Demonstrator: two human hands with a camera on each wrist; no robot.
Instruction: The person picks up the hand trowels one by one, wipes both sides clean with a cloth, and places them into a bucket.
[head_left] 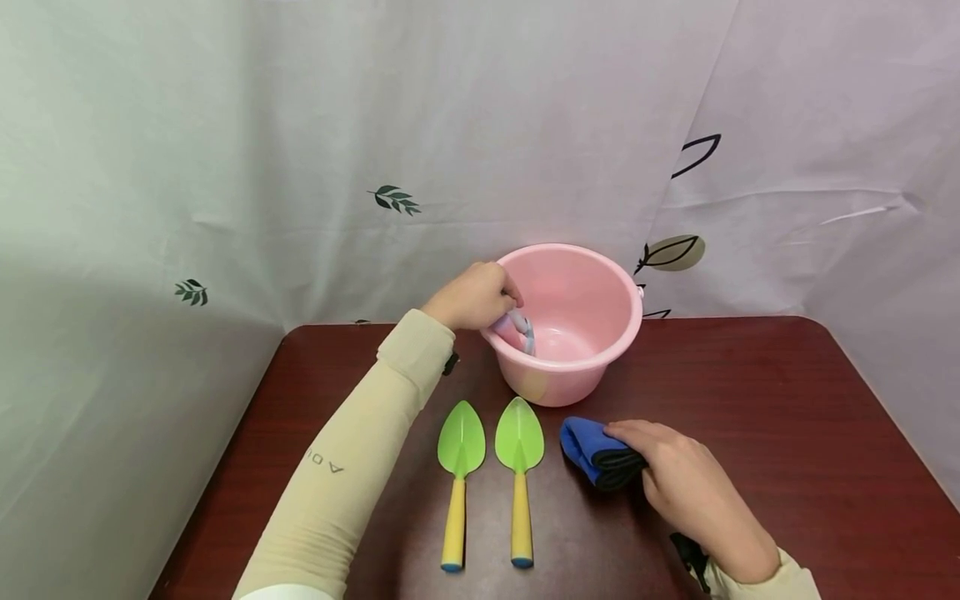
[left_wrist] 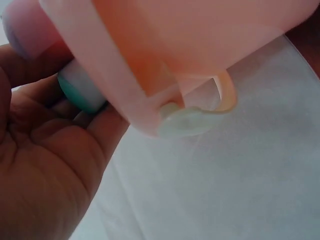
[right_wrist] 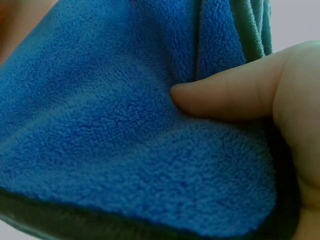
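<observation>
At the left rim of a pink bucket (head_left: 577,367), my left hand (head_left: 476,296) reaches over and grips small rounded pieces just inside. One is a pink-purple piece (left_wrist: 32,30); the other is a white piece with a teal end (left_wrist: 82,87). I cannot tell what kind of things they are. My right hand (head_left: 690,483) pinches a folded blue cloth (head_left: 585,442) with black edging, in front of the bucket on the right. In the right wrist view the thumb (right_wrist: 225,97) presses into the fluffy fabric.
Two green trowels with yellow handles, a left trowel (head_left: 461,442) and a right trowel (head_left: 519,437), lie side by side on the dark red table (head_left: 750,392), blades toward the bucket. Behind the table hangs a pale curtain (head_left: 450,125) with leaf prints.
</observation>
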